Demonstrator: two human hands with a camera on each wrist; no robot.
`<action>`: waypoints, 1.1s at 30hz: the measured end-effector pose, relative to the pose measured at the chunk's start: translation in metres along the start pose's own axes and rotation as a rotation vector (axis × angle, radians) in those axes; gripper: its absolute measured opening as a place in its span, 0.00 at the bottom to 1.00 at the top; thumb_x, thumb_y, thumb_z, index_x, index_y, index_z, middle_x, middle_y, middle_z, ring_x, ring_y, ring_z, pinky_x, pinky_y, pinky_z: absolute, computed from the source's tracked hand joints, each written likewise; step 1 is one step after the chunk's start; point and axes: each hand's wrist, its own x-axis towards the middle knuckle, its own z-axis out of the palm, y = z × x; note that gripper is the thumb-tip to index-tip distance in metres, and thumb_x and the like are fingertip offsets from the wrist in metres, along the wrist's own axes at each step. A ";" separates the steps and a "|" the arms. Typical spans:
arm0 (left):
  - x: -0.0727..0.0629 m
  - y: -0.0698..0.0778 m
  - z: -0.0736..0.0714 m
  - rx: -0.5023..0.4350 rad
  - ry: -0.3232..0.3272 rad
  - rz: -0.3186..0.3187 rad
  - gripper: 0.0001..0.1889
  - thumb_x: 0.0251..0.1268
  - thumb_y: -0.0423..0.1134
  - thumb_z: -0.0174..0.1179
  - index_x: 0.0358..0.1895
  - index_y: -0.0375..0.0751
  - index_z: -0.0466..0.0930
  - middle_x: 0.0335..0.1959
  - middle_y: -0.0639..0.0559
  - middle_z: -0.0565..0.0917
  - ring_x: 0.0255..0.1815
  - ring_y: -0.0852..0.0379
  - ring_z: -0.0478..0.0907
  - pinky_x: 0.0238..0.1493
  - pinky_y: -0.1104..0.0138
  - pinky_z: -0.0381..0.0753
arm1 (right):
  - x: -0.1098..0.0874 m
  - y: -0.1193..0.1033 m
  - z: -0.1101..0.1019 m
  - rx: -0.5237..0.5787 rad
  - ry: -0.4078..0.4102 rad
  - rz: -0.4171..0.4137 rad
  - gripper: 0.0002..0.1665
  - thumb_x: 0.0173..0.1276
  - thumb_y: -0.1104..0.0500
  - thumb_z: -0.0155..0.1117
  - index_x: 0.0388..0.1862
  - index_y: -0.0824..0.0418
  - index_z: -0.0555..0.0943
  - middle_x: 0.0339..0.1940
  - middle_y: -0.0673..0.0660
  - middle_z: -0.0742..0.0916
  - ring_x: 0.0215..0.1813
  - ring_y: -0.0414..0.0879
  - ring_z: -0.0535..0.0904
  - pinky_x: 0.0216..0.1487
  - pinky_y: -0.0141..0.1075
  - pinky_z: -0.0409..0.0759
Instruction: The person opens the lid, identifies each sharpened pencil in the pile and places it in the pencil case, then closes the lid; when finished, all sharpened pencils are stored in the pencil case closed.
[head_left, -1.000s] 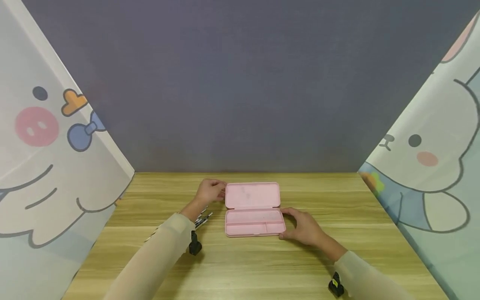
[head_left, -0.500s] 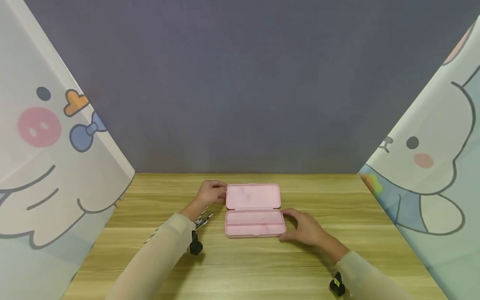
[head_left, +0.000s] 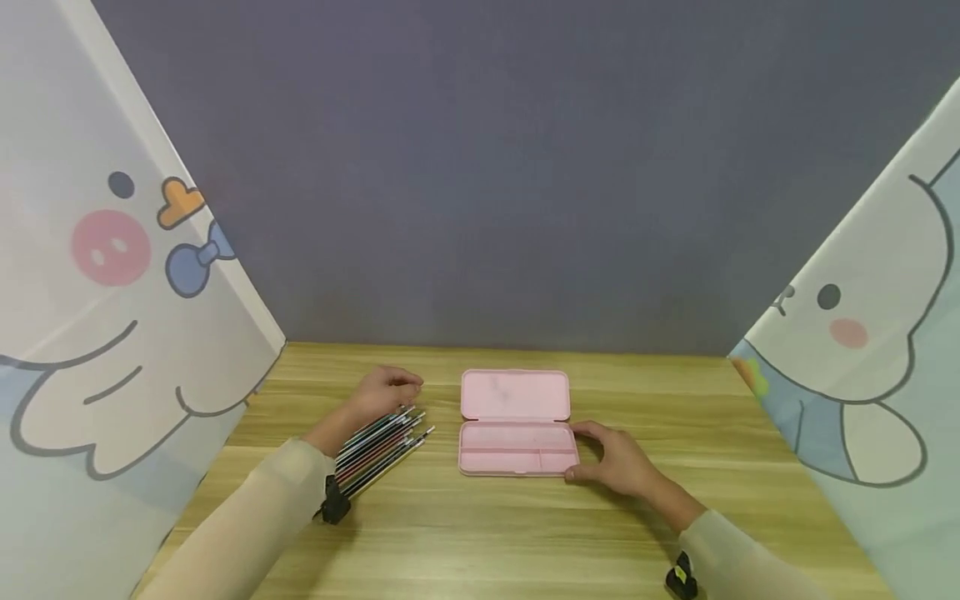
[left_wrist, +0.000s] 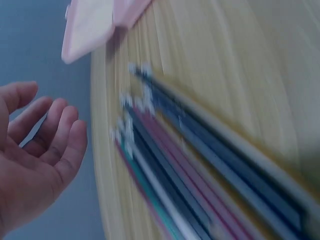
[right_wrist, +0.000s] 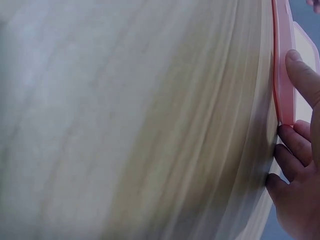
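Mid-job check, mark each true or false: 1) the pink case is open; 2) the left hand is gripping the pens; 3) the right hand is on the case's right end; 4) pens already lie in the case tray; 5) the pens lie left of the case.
1) True: the pink case lies open, lid flat toward the back.
2) False: the left hand is above the far ends of the pens, fingers loosely curled, holding nothing.
3) True: the right hand touches the right end of the tray.
4) False: the tray looks empty.
5) True: they lie in a row on the table, left of the case.
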 end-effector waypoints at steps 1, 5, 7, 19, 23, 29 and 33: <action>-0.005 -0.003 -0.006 0.010 -0.004 0.003 0.20 0.77 0.37 0.57 0.62 0.25 0.78 0.50 0.31 0.83 0.37 0.45 0.80 0.35 0.58 0.82 | 0.000 0.000 0.000 0.004 -0.003 0.004 0.49 0.48 0.35 0.83 0.67 0.53 0.80 0.63 0.54 0.86 0.67 0.56 0.79 0.68 0.55 0.74; -0.021 -0.016 -0.031 0.086 -0.043 0.028 0.20 0.76 0.35 0.57 0.61 0.21 0.78 0.47 0.34 0.85 0.33 0.50 0.77 0.33 0.60 0.80 | 0.003 0.001 -0.003 0.022 -0.008 -0.001 0.48 0.46 0.38 0.85 0.65 0.54 0.81 0.61 0.53 0.87 0.66 0.56 0.80 0.67 0.56 0.75; -0.027 -0.023 -0.040 0.109 -0.068 0.022 0.19 0.74 0.33 0.57 0.59 0.19 0.78 0.41 0.37 0.85 0.30 0.52 0.75 0.32 0.60 0.78 | 0.004 0.001 -0.004 0.018 -0.011 -0.003 0.47 0.44 0.38 0.86 0.64 0.54 0.81 0.60 0.52 0.87 0.65 0.56 0.81 0.66 0.55 0.76; -0.042 -0.050 -0.059 0.195 -0.134 -0.088 0.14 0.70 0.30 0.60 0.51 0.19 0.82 0.31 0.45 0.84 0.23 0.58 0.72 0.27 0.65 0.76 | 0.008 0.003 -0.002 0.015 -0.030 -0.005 0.47 0.44 0.39 0.87 0.62 0.54 0.81 0.59 0.53 0.88 0.64 0.55 0.82 0.64 0.54 0.78; -0.042 -0.055 -0.061 0.207 -0.157 -0.091 0.15 0.68 0.29 0.61 0.52 0.19 0.82 0.29 0.44 0.84 0.21 0.59 0.72 0.25 0.66 0.75 | 0.007 0.002 -0.001 0.014 -0.031 -0.005 0.46 0.44 0.38 0.86 0.62 0.54 0.81 0.59 0.53 0.88 0.64 0.55 0.82 0.63 0.54 0.78; -0.043 -0.061 -0.058 0.160 -0.171 -0.052 0.13 0.63 0.25 0.62 0.49 0.19 0.83 0.33 0.40 0.87 0.22 0.59 0.71 0.25 0.66 0.75 | 0.006 0.000 -0.003 0.012 -0.031 -0.001 0.47 0.45 0.38 0.86 0.62 0.54 0.81 0.59 0.54 0.88 0.64 0.57 0.82 0.63 0.55 0.78; -0.044 -0.063 -0.056 0.148 -0.157 -0.041 0.13 0.61 0.23 0.62 0.48 0.19 0.83 0.37 0.39 0.87 0.24 0.58 0.72 0.26 0.66 0.75 | 0.006 0.000 -0.004 0.004 -0.032 0.004 0.46 0.45 0.38 0.86 0.62 0.54 0.81 0.59 0.54 0.88 0.64 0.57 0.81 0.64 0.55 0.78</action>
